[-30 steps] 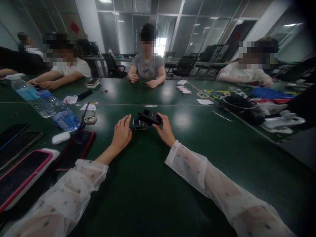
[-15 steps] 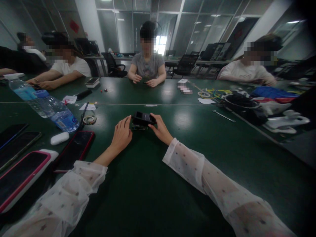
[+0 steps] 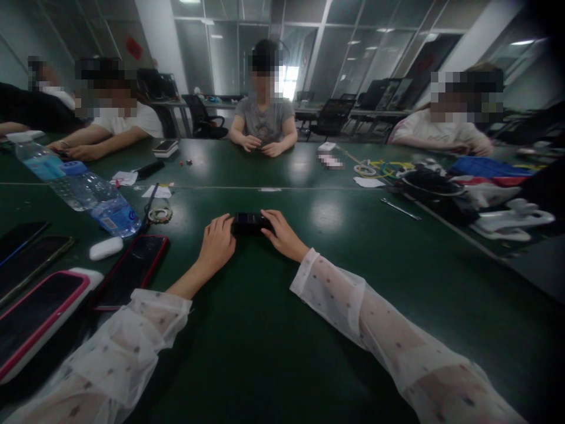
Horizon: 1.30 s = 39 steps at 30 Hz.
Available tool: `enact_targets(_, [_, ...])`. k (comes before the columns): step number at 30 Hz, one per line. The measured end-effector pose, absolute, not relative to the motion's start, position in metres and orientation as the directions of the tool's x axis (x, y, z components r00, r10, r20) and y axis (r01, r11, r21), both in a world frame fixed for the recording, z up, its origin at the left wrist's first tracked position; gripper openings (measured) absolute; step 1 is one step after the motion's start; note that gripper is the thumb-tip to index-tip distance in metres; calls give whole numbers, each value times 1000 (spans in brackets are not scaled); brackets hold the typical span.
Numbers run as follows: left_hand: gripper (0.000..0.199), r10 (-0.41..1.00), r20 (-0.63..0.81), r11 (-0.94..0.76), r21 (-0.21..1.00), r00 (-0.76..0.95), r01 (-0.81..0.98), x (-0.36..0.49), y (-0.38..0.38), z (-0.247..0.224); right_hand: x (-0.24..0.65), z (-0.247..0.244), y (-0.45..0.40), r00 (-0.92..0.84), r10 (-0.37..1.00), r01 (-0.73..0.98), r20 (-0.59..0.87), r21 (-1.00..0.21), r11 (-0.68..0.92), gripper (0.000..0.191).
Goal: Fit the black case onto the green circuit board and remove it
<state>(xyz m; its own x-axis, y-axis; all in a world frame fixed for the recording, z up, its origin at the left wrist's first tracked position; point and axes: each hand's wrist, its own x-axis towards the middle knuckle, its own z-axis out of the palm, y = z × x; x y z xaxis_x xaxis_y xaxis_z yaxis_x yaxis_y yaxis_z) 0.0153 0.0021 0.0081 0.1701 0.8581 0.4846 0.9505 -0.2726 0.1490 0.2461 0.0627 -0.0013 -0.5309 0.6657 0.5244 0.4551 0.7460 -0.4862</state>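
The black device (image 3: 248, 220) lies sideways, right hand (image 3: 286, 237) clasping its right end. Left hand (image 3: 216, 241) borders its left, grip unclear.

The table (image 3: 247, 335) is displaying dark green with pale glare. The sheer sleeves (image 3: 110, 353) are showing white, scattered with small dark motifs. The device (image 3: 249, 222) is appearing black. One phone (image 3: 135, 268) is bearing a red edge; another (image 3: 42, 318), a pink rim around black. The cap (image 3: 73, 168) is showing blue, the cables (image 3: 384, 169) yellow, the shirt (image 3: 265, 122) grey.
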Motion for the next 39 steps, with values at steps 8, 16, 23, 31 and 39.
enact_targets(8, [46,890,432,-216,115,147,970,15,1,6,249,-2,63,-457,716,524,527,-492,696,71])
enact_targets(16, [41,912,377,-210,99,158,973,13,3,4,252,-7,70,-440,789,518,429,-597,613,69])
enact_targets(23, [43,898,410,-222,114,158,968,13,3,2,253,-9,72,-436,795,486,421,-634,602,69])
enact_targets(31, [46,892,418,-256,152,172,955,14,3,4,254,-6,72,-443,806,486,394,-650,585,55])
enact_targets(39, [43,897,403,-264,166,178,950,12,5,3,253,-1,71,-460,797,458,391,-665,590,53])
